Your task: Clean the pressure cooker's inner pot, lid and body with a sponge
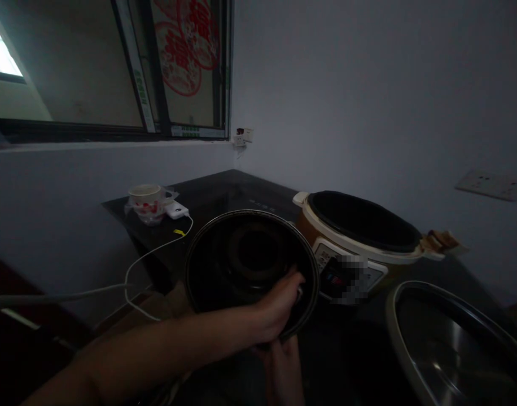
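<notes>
Basically, the dark round pot (250,254) is tipped up w/ its mouth facing the wearer, just L of and in front of the big cooker (347,241) on the bench (216,189). L arm comes across from the lower L & the L hand (279,307) is inside the pot, by the R side of the wall. Its fingers are curled in close together; smth small and pale shows by them, but tbh can't tell what it is or if they're clamped on it. R hand (283,369) is down at the pot's bottom edge, fingers partly hidden, so can't tell if they're gripping or just propping. Cooker's open, w/ a crumpled brown packet (442,242) by its R handle. Big lid (448,349) is nearby, lower R. Far L corner of the bench has a plastic-wrapped cup (145,203) w/ a little white box (177,210) right beside it, plus a white cord (129,270) running off the edge. Window w/ red stickers (180,59) is up top L, btw.
</notes>
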Available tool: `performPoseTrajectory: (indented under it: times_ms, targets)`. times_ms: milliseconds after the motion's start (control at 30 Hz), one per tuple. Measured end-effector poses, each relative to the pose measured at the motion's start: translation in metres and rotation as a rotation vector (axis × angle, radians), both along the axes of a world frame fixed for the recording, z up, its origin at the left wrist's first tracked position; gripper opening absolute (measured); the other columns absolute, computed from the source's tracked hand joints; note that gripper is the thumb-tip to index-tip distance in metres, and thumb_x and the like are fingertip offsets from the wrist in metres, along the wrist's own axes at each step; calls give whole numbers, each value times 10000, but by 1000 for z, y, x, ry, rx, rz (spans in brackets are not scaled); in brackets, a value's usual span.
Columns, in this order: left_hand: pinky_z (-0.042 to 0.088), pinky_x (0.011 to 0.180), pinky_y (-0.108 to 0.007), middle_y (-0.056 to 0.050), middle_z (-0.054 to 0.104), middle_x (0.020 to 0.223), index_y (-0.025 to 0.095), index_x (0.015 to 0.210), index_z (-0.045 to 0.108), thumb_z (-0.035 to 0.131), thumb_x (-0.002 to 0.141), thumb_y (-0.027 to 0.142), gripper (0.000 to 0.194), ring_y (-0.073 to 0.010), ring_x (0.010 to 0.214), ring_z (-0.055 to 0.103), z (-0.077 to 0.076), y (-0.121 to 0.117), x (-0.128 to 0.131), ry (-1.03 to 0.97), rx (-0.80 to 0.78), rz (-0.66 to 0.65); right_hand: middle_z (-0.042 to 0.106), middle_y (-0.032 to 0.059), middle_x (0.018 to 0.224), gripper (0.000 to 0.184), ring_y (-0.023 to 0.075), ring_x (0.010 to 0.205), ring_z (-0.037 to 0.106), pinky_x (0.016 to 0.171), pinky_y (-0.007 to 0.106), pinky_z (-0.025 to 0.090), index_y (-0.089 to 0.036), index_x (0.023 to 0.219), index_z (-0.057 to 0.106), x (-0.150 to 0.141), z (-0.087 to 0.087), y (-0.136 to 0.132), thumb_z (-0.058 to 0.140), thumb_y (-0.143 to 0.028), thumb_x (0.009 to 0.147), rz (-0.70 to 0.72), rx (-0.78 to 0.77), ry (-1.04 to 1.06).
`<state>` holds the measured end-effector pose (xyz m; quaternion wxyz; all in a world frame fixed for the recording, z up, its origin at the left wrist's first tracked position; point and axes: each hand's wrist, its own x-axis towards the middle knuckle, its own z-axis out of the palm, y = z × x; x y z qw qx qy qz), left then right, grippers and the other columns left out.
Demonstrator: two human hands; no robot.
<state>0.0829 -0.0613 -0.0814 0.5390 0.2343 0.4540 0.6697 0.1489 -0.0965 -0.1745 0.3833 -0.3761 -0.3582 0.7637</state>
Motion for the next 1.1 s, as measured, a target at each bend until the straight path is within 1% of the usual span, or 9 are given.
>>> performPoseTrajectory:
  times_ms: [100, 167, 267, 433, 633, 833, 933, 1000, 1100]
  targets:
    - [407, 1006, -371, -79, 708, 876, 159, 832, 649, 420, 797, 205, 235, -217, 1002, 631, 41, 13, -1, -353, -18, 36, 600, 107, 1288, 793, 265, 1035, 634, 725, 373, 563, -266, 1374, 432, 0, -1, -2, 727, -441, 659, 21, -21, -8]
    - [451, 952, -365, -77, 668, 717, 156, 718, 615, 374, 804, 173, 256, -211, 872, 655, 64, 19, -13, -531, 73, 71, 611, 101, 1272, 782, 261, 1022, 636, 725, 377, 567, -265, 1365, 445, 1, 0, -3, 727, -433, 656, 3, -21, -23]
    - [482, 900, -402, -50, 620, 623, 160, 707, 602, 357, 796, 145, 261, -197, 684, 637, 81, 22, -37, -708, 245, 117, 650, 89, 1211, 719, 252, 1010, 644, 738, 377, 568, -267, 1338, 480, 0, 5, -4, 710, -436, 678, 2, -14, -4]
    - [497, 871, -434, -87, 690, 860, 149, 901, 628, 360, 773, 108, 300, -218, 798, 652, 78, 18, -69, -713, 421, 229, 677, 70, 1157, 708, 234, 926, 673, 703, 363, 570, -289, 1344, 461, -3, 6, -6, 695, -411, 686, -44, -24, 63]
    - [457, 965, -457, -84, 695, 936, 165, 972, 621, 334, 748, 125, 367, -229, 962, 640, 75, -10, -71, -461, 512, 286, 659, 81, 1191, 711, 227, 949, 662, 696, 338, 568, -291, 1364, 431, -5, -3, -8, 687, -388, 707, -78, -18, 21]
    - [428, 1003, -461, -62, 691, 879, 185, 883, 624, 392, 689, 145, 305, -237, 1016, 626, 89, -25, -51, -366, 513, 250, 683, 74, 1146, 671, 240, 971, 659, 694, 351, 568, -282, 1322, 496, -5, -7, -7, 694, -432, 699, -44, 3, -29]
    - [420, 1017, -409, -43, 691, 970, 189, 986, 615, 453, 680, 101, 357, -211, 1040, 623, 94, -21, -29, -403, 481, 233, 681, 87, 1153, 700, 251, 975, 664, 688, 342, 566, -263, 1321, 498, -7, -8, -9, 721, -404, 673, -12, -18, -50]
    - [403, 1039, -374, -31, 680, 1075, 204, 1118, 575, 500, 690, 75, 453, -199, 1099, 603, 90, -16, -13, -389, 466, 233, 663, 99, 1191, 705, 257, 1028, 649, 739, 351, 558, -245, 1344, 471, -9, -11, -11, 697, -411, 697, -42, -3, -42]
    - [358, 1084, -355, -23, 610, 1278, 252, 1329, 432, 555, 738, 102, 622, -207, 1238, 524, 70, -6, 8, -255, 445, 223, 640, 99, 1233, 669, 261, 1143, 594, 853, 369, 523, -226, 1357, 456, -6, -22, -15, 643, -452, 756, -113, 96, -107]
